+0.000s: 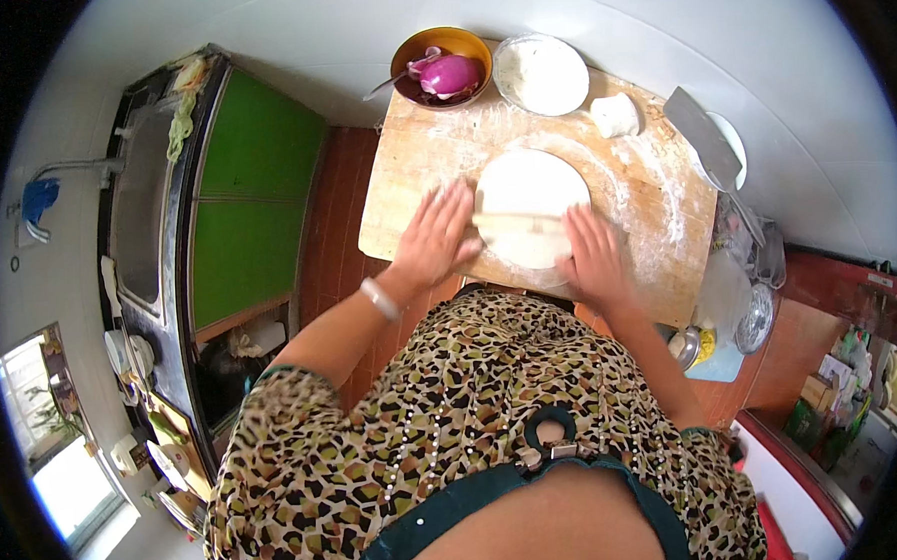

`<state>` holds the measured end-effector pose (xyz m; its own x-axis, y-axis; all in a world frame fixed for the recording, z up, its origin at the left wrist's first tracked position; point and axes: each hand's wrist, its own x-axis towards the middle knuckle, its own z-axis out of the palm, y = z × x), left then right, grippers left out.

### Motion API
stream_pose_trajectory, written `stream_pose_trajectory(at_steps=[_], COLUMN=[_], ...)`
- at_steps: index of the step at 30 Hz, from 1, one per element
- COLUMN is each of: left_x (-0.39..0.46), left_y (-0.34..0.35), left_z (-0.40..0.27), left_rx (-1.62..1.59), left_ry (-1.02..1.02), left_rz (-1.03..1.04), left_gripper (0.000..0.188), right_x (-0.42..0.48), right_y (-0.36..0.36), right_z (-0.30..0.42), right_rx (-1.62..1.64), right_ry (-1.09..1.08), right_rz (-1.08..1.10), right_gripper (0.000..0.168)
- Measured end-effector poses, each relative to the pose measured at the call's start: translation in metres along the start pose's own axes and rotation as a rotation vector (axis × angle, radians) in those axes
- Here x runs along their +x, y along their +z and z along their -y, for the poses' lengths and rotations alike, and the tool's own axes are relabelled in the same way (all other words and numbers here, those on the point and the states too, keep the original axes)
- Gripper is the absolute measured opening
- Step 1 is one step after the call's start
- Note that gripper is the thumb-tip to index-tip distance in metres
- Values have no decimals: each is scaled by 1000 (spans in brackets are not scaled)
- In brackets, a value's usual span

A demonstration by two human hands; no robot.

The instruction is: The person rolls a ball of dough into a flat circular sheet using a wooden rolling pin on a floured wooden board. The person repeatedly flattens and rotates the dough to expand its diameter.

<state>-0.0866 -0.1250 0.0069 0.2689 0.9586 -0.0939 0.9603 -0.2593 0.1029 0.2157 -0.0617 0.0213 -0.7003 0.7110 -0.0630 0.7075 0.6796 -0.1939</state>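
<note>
A round white sheet of dough [532, 177] lies on a floured wooden board [406, 162]. Across its lower half runs a slim, pale rolling pin [519, 223], blurred by motion. My left hand [439, 226] presses on the pin's left end, fingers stretched forward, with a white bangle at the wrist. Over the right end lies my right hand [594, 252], also blurred, beside the dough's lower right edge. Both palms hide the ends of the pin. A white lump of dough [615, 115] sits near the board's back right.
At the back stand a brown bowl [402, 51] holding a peeled purple onion and a spoon, and a clear bowl [502, 90] of white flour. A cleaver [705, 137] rests over a white bowl [735, 143] at right. A green-doored counter [253, 198] with a sink is at left.
</note>
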Motion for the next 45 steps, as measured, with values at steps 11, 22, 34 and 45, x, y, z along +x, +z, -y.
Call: stream_pose_trajectory(at_steps=[11,22,34,45], left_x=[103,98,56,118], left_y=[-11,-3,-7,-17], left_z=[-9,-2,-25,-1], left_rx=[-32,-40,-147,-21], left_ry=[7,90,-29,-111], left_rz=[-100,-153,-134,-109], left_gripper=[74,77,74,81], right_x=[12,-12,4,76], right_y=[-1,0,-6,-15], right_z=[-52,-48,-63,-82], right_rx=[7,-82,69,37], right_ry=[222,252,223,190], right_rz=[-185,-83,-194,-290], right_gripper=[72,79,36,64])
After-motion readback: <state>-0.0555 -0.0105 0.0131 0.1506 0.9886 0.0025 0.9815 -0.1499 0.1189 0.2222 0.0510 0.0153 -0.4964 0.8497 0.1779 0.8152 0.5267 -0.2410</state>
